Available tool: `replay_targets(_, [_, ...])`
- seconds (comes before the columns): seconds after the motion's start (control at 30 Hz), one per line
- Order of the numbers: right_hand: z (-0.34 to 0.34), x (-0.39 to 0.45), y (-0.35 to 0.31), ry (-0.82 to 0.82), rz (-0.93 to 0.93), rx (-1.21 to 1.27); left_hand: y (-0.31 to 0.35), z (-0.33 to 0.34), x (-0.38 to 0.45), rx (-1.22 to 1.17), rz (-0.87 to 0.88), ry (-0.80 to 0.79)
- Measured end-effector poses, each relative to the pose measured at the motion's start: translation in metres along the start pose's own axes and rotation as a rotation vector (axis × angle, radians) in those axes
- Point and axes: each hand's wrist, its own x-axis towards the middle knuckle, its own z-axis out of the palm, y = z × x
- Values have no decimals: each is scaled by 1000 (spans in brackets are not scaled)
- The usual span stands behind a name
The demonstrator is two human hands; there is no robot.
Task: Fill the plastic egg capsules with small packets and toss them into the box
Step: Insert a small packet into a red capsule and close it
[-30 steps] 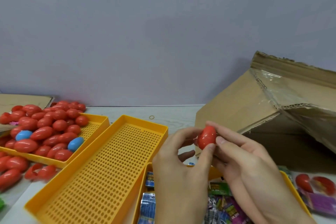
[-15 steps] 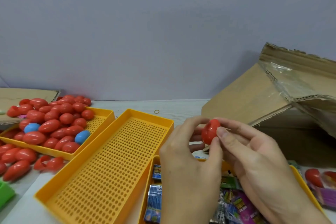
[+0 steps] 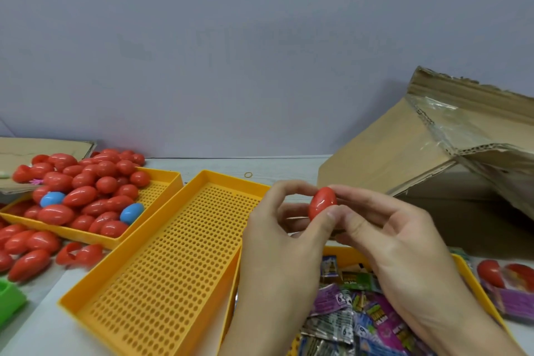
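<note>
My left hand and my right hand both pinch one red egg capsule, held closed in the air above the desk. The left thumb lies against the capsule's lower end and the left forefinger arches over its top; the right thumb and fingers grip it from the right side.

Directly under my hands sits a yellow tray filled with small packets in purple, green, blue and silver wrappers. To its left, touching it, lies a perforated yellow tray with nothing visible in it. Farther left, a third yellow tray carries a heap of red capsules with two blue capsules among them. More red capsules lie loose on the desk at the left edge, near a green object that is cut off by the frame.

The cardboard box stands to the right behind my hands, its flap hanging with torn clear tape. A rubber band lies on the desk behind the trays. Two red capsule halves and a purple packet lie at the far right.
</note>
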Motion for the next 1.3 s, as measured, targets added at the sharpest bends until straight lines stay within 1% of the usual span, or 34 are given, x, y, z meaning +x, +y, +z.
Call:
replay_targets(0.07, [-1, 0, -2, -6, -16, -58, 0, -1, 0, -42, -28, 9])
replay_targets(0.13, [-3, -1, -4, -6, -54, -178, -1, -1, 1, -110, -57, 45])
replay_targets(0.23, [-8, -5, -11, 4, -141, -484, -4, -1, 7, -224, -124, 175])
replay_targets(0.3, [-11, -9, -17, -18, -196, -709, -4, -1, 9, -323, -175, 240])
replay_targets(0.37, [-15, -12, -22, -61, -190, -870, -4, -3, 10, -459, -244, 247])
replay_targets(0.47, [-23, -13, -24, -127, -122, -1006, -1, -6, 8, -663, -335, 187])
replay_targets(0.57, [-29, -14, -22, -177, -70, -1077, 1, -10, 6, -819, -395, 140])
replay_targets(0.63, [-30, -14, -21, -222, -29, -1143, 1, -11, 7, -880, -424, 106])
replay_targets(0.8, [-28, -14, -26, -282, 131, -1226, 2, -11, 7, -933, -441, 50])
replay_targets(0.87, [-26, -14, -26, -300, 157, -1249, 1, -12, 7, -939, -453, 53])
replay_targets(1.03, [-25, -14, -24, -303, 150, -1284, 1, -12, 7, -935, -450, 59])
replay_targets(1.2, [-26, -14, -24, -282, 81, -1214, 0, -12, 7, -881, -413, 93])
replay_targets(1.3, [-27, -14, -24, -230, -6, -1120, 1, -10, 6, -854, -393, 102])
